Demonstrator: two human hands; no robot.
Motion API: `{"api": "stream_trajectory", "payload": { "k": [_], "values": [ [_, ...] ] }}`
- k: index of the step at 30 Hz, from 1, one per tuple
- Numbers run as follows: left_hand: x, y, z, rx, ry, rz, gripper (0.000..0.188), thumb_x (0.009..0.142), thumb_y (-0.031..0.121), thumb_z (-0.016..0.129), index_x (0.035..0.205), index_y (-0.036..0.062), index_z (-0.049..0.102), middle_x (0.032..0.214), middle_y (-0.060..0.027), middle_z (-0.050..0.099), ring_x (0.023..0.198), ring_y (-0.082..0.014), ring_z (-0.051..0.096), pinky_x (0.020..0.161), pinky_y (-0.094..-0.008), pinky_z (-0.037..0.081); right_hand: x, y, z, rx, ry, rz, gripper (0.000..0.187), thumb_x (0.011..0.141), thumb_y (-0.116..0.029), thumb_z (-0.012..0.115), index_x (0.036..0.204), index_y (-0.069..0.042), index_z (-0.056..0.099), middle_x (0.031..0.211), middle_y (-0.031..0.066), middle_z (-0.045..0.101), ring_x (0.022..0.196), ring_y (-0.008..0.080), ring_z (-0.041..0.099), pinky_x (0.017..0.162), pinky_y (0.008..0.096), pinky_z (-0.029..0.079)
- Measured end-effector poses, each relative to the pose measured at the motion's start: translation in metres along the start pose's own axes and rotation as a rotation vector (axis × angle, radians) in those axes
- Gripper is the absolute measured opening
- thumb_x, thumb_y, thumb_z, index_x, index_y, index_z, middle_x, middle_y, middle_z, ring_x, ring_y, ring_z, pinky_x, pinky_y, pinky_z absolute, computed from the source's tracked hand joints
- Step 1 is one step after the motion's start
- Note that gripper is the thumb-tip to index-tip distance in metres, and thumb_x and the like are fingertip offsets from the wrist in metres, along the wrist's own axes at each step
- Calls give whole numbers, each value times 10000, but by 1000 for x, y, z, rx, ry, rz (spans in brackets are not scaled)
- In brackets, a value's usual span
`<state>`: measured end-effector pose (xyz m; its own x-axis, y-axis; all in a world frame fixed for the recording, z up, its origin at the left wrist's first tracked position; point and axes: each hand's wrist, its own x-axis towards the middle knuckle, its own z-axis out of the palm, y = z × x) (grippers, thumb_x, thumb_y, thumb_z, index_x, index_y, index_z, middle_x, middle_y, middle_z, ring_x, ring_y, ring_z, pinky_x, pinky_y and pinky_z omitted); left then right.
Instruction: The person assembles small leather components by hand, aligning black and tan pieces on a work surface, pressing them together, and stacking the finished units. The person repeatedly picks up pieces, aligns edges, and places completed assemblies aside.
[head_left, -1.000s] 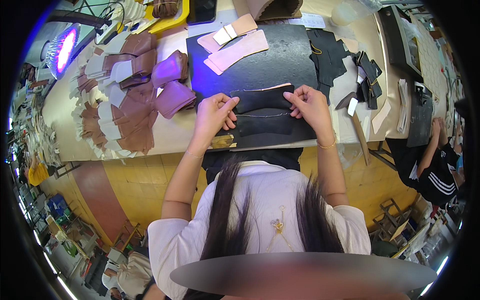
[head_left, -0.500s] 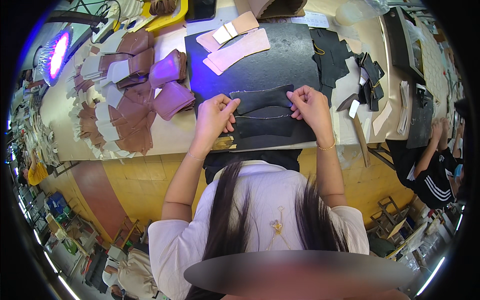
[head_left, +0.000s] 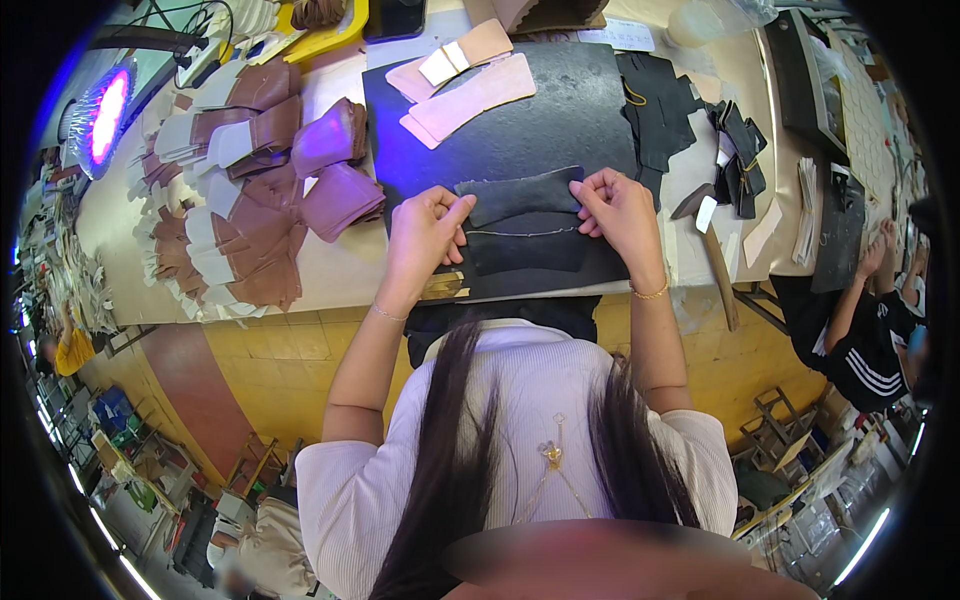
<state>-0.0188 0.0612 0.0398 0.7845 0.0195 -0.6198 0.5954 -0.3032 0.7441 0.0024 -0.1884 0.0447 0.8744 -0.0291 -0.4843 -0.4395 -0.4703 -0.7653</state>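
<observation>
A dark, curved strip of leather (head_left: pixel 520 196) stretches between my two hands above the black work board (head_left: pixel 585 110). At its left end the fingers of my left hand (head_left: pixel 428 228) are closed near the corner, with the thumb along the edge. My right hand (head_left: pixel 617 212) pinches the opposite end between thumb and fingers. Just nearer to me, a second black leather piece (head_left: pixel 530 255) lies on the board, its pale, rough far edge showing as a thin line. Whether the two pieces touch cannot be made out.
Fanned stacks of brown leather pieces (head_left: pixel 262 235) spread to the left, by a glowing lamp (head_left: pixel 108 115). Pale pink strips (head_left: pixel 475 97) lie on the board's far part. On the right are black leather pieces (head_left: pixel 655 115), a hammer (head_left: pixel 718 265) and another person's arm (head_left: pixel 853 300).
The view has shifted slightly, and the held strip looks a little lighter, as if tilted. Both hands keep nearly the same place and grip.
</observation>
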Motion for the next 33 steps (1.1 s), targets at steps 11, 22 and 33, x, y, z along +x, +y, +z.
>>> {"api": "stream_trajectory", "payload": {
  "k": [11,22,33],
  "values": [
    [-2,4,3,144,56,25,306,925,258,687,815,-22,626,532,-52,575,409,-122,561,390,-268,423,-2,-3,4,-93,89,-66,217,881,-185,722,871,6,620,585,77,622,493,168,634,483,281,482],
    [-24,-28,23,1108,76,874,571,916,350,623,1390,54,504,1467,-175,444,1394,-329,382,1150,-509,272,-23,6,46,-779,-31,-939,711,884,-515,568,1468,-141,416,1524,72,390,1433,270,309,1161,538,189],
    [-22,-41,22,1119,41,838,733,927,499,543,1514,109,343,1597,-75,278,1466,-246,266,1190,-526,165,-16,33,14,-990,86,-779,926,821,-710,481,1513,-110,345,1585,67,308,1470,253,255,1199,523,108]
  ]
}}
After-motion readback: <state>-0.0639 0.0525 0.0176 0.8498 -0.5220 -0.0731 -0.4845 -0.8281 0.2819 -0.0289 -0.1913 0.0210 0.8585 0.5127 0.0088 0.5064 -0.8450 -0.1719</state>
